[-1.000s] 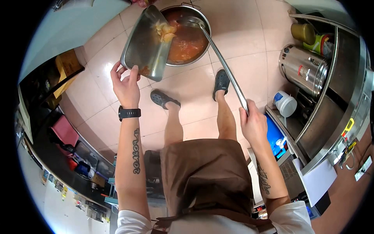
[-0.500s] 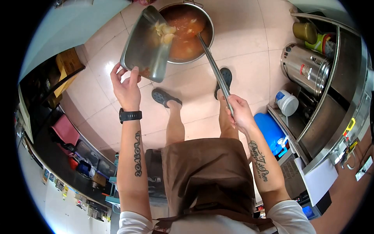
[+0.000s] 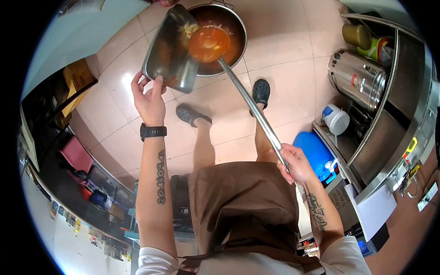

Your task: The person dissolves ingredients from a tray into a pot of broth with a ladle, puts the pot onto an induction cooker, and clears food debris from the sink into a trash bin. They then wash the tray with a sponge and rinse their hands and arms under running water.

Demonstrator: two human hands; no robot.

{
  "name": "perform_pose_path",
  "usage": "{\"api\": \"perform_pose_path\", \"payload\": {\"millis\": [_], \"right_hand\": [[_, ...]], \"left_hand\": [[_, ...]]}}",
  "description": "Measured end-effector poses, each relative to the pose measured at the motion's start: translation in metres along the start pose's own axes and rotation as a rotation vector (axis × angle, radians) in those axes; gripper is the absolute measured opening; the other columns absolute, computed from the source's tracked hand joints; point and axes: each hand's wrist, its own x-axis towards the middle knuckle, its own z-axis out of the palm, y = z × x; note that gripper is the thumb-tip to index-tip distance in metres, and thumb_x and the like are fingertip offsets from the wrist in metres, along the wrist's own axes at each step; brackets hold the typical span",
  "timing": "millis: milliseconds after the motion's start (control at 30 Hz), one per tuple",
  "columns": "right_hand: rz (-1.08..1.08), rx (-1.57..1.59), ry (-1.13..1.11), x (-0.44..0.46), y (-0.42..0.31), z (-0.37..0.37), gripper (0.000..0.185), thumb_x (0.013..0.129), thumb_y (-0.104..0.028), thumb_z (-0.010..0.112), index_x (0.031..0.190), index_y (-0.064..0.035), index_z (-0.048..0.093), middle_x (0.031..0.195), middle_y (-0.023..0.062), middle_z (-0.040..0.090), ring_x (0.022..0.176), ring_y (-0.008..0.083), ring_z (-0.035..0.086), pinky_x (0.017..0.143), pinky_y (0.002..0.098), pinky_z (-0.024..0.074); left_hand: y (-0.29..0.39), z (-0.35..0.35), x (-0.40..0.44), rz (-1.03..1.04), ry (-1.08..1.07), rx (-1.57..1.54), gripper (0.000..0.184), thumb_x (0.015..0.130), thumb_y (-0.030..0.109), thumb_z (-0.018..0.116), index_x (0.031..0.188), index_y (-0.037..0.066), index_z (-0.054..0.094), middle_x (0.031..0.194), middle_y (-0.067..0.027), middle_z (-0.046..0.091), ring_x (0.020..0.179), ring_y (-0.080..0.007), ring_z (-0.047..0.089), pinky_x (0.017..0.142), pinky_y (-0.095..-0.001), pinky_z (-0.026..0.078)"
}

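Note:
My left hand (image 3: 150, 98) grips the near-left rim of a rectangular metal pan (image 3: 167, 59), which tilts toward the pot. Pale slices (image 3: 189, 30) lie inside the pan near its far end. In my right hand (image 3: 295, 162) is the long handle of a metal ladle (image 3: 256, 112). Its bowl is full of orange-red liquid (image 3: 209, 44) with pale pieces in it, held over the pot's left side and beside the pan's right edge. Below the ladle, the round metal pot (image 3: 245, 39) holds more reddish liquid. The ladle hides part of the pot and some of the slices.
Dark clogs (image 3: 261, 91) are on the tiled floor (image 3: 288, 59) just short of the pot. To the right, a metal rack (image 3: 392, 91) holds a steel drum (image 3: 355, 78) and a white bucket (image 3: 337, 120). A blue container (image 3: 314, 153) stands near my right forearm. Shelves line the left.
The ladle has come up out of the pot filled with liquid and moved left toward the pan. My right hand has drawn back toward me and right; my left hand stays nearly still.

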Motion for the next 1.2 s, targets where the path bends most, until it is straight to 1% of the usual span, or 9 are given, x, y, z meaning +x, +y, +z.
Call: {"api": "perform_pose_path", "payload": {"millis": [100, 200, 333, 367, 467, 767, 867, 1067, 1200], "right_hand": [[0.023, -0.009, -0.036, -0.012, 0.0, 0.004, 0.028, 0.105, -0.025, 0.044, 0.116, -0.004, 0.059, 0.059, 0.0015, 0.05, 0.035, 0.0078, 0.041, 0.032, 0.0215, 0.0316], [-0.018, -0.054, -0.049, -0.022, -0.004, 0.014, 0.029, 0.105, -0.023, 0.042, 0.115, -0.001, 0.059, 0.057, 0.0029, 0.051, 0.034, 0.0096, 0.043, 0.033, 0.0222, 0.0316], [-0.044, -0.087, -0.074, -0.029, -0.008, 0.02, 0.027, 0.105, -0.02, 0.043, 0.116, -0.0012, 0.059, 0.057, 0.0022, 0.05, 0.036, 0.0086, 0.041, 0.036, 0.0213, 0.0319], [-0.044, -0.104, -0.06, -0.029, -0.007, 0.021, 0.026, 0.105, -0.019, 0.043, 0.117, -0.0013, 0.058, 0.057, 0.0018, 0.05, 0.037, 0.0081, 0.041, 0.036, 0.0212, 0.0324], [-0.035, -0.099, -0.037, -0.032, -0.014, 0.025, 0.019, 0.103, -0.015, 0.046, 0.113, -0.0034, 0.057, 0.06, -0.0015, 0.05, 0.04, 0.0065, 0.042, 0.038, 0.0209, 0.0332], [-0.078, -0.234, 0.071, -0.037, -0.016, 0.03, 0.025, 0.1, -0.013, 0.054, 0.121, -0.0009, 0.059, 0.061, -0.0046, 0.049, 0.047, 0.0027, 0.044, 0.043, 0.0207, 0.0343], [-0.085, -0.281, 0.105, -0.041, -0.015, 0.032, 0.025, 0.098, -0.013, 0.056, 0.118, 0.0001, 0.061, 0.061, -0.0045, 0.051, 0.049, 0.0031, 0.045, 0.045, 0.0206, 0.0353], [-0.229, -0.511, 0.178, -0.043, -0.008, 0.032, 0.025, 0.095, -0.015, 0.061, 0.115, 0.0001, 0.063, 0.06, 0.0024, 0.054, 0.05, 0.0075, 0.045, 0.048, 0.0247, 0.0379], [-0.263, -0.608, 0.21, -0.045, -0.011, 0.033, 0.027, 0.093, -0.018, 0.063, 0.115, -0.002, 0.063, 0.062, 0.0093, 0.058, 0.047, 0.014, 0.05, 0.048, 0.0285, 0.0411]], "left_hand": [[-0.002, 0.006, 0.003, -0.007, -0.003, -0.016, 0.057, 0.088, 0.011, 0.071, 0.134, -0.003, 0.04, 0.111, -0.0137, 0.057, 0.08, -0.0178, 0.066, 0.069, -0.0262, 0.054], [0.001, 0.013, 0.005, -0.007, -0.014, -0.041, 0.057, 0.089, 0.011, 0.071, 0.134, -0.003, 0.039, 0.111, -0.0141, 0.057, 0.081, -0.0176, 0.066, 0.07, -0.0261, 0.054], [0.001, 0.019, 0.01, 0.016, -0.038, -0.054, 0.056, 0.089, 0.011, 0.07, 0.134, -0.003, 0.04, 0.111, -0.0144, 0.058, 0.081, -0.0174, 0.066, 0.07, -0.0259, 0.054], [0.0, 0.021, 0.012, 0.018, -0.042, -0.062, 0.056, 0.089, 0.011, 0.07, 0.134, -0.003, 0.04, 0.111, -0.0145, 0.058, 0.081, -0.0174, 0.066, 0.07, -0.0259, 0.054], [0.0, 0.024, 0.017, 0.023, -0.054, -0.075, 0.056, 0.089, 0.011, 0.069, 0.135, -0.003, 0.04, 0.111, -0.0144, 0.058, 0.08, -0.0173, 0.066, 0.07, -0.0258, 0.054], [-0.002, 0.024, 0.022, 0.014, -0.066, -0.077, 0.056, 0.089, 0.01, 0.069, 0.135, -0.002, 0.04, 0.112, -0.014, 0.057, 0.08, -0.017, 0.066, 0.07, -0.0258, 0.054], [-0.002, 0.024, 0.022, 0.011, -0.065, -0.088, 0.055, 0.089, 0.01, 0.069, 0.135, -0.002, 0.04, 0.114, -0.014, 0.056, 0.081, -0.0173, 0.066, 0.071, -0.0261, 0.054], [-0.002, 0.023, 0.023, 0.008, -0.066, -0.081, 0.055, 0.089, 0.011, 0.068, 0.135, -0.002, 0.04, 0.114, -0.0143, 0.056, 0.083, -0.0181, 0.066, 0.071, -0.0266, 0.055], [-0.003, 0.023, 0.023, 0.011, -0.067, -0.093, 0.055, 0.09, 0.011, 0.068, 0.135, -0.002, 0.04, 0.114, -0.0143, 0.057, 0.083, -0.0179, 0.066, 0.071, -0.0264, 0.055]]}}
